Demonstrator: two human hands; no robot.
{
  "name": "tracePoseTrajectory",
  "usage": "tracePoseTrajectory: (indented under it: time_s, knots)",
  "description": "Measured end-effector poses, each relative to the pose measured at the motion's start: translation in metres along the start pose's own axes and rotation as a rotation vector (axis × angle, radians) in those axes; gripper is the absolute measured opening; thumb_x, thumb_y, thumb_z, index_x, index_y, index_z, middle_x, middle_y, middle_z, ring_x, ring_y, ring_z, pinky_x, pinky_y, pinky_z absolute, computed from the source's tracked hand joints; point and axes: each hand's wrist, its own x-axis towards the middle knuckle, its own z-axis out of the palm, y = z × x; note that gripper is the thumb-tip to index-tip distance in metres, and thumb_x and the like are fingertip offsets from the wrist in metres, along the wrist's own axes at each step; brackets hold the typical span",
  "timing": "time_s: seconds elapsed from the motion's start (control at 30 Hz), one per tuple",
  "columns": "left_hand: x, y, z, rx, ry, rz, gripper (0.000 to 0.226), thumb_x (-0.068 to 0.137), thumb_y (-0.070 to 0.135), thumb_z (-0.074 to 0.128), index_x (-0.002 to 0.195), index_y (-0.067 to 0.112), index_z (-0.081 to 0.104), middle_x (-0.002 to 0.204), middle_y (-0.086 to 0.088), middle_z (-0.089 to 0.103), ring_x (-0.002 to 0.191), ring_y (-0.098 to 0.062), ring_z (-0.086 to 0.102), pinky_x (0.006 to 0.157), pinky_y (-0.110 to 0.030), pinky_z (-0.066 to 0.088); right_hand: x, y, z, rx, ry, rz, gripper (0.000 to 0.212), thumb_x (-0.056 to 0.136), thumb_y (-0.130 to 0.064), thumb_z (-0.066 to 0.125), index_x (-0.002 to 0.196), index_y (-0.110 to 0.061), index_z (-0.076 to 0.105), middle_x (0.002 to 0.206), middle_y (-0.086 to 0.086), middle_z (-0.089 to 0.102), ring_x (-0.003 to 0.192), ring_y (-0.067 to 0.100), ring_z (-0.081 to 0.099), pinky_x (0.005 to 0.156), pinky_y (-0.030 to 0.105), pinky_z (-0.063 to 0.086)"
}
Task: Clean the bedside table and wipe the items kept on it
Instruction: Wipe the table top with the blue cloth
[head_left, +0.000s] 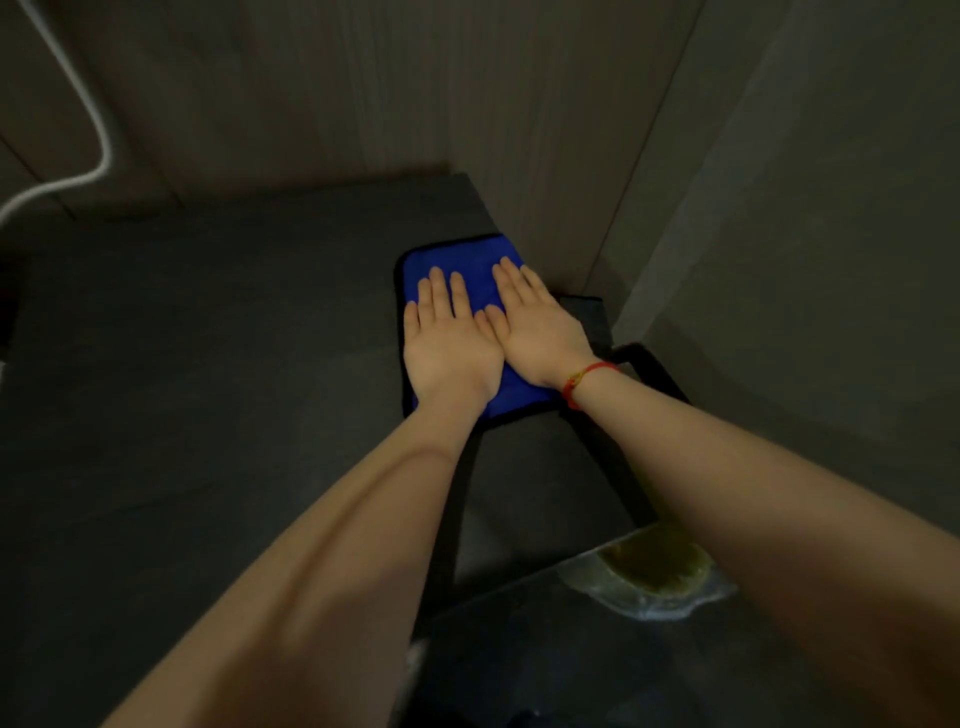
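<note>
A blue cloth (470, 257) with a dark border lies flat at the far right corner of the dark bedside table top (208, 338). My left hand (449, 343) presses palm-down on the cloth's left half, fingers straight and slightly spread. My right hand (535, 322) lies flat beside it on the right half, thumb touching the left hand. A red string bracelet (582, 379) circles my right wrist. Neither hand grips anything. No other items show on the table top.
A wall panel (571, 130) rises right behind and beside the cloth. A white cable (78, 104) hangs along the back wall at the left. Below the table's right edge are a dark frame (649, 374) and a yellowish object in clear plastic (660, 571).
</note>
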Motion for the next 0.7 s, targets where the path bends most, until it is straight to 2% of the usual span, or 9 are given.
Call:
tracePoseTrajectory:
  time_s: [0.4, 0.6, 0.7]
  knots:
    - [-0.109, 0.016, 0.009, -0.065, -0.011, 0.039, 0.057, 0.1, 0.037, 0.01, 0.148, 0.012, -0.008, 0.159, -0.007, -0.01, 0.147, -0.019, -0.006, 0.118, -0.035, -0.002, -0.117, -0.002, 0.002, -0.129, -0.011, 0.013, 0.059, 0.097, -0.041, 0.018, 0.146, -0.012, 0.0, 0.156, 0.003, -0.001, 0.143, 0.014, -0.005, 0.112, 0.024, -0.005]
    - [-0.142, 0.013, 0.008, -0.077, -0.012, 0.099, 0.058, 0.099, 0.036, 0.012, 0.149, 0.011, -0.005, 0.159, -0.009, -0.007, 0.147, -0.021, -0.004, 0.118, -0.036, 0.0, -0.155, -0.004, 0.004, -0.165, 0.015, 0.029, 0.058, 0.097, -0.041, 0.019, 0.146, -0.014, 0.002, 0.156, 0.002, 0.001, 0.143, 0.014, -0.002, 0.113, 0.025, -0.001]
    - [-0.157, 0.006, 0.008, -0.034, 0.009, 0.15, 0.059, 0.099, 0.036, 0.015, 0.15, 0.01, -0.001, 0.159, -0.012, -0.003, 0.147, -0.023, -0.001, 0.118, -0.038, 0.003, -0.172, -0.005, 0.006, -0.161, 0.008, -0.002, 0.058, 0.096, -0.043, 0.018, 0.145, -0.017, 0.0, 0.156, -0.001, 0.0, 0.141, 0.009, -0.005, 0.112, 0.025, -0.005]
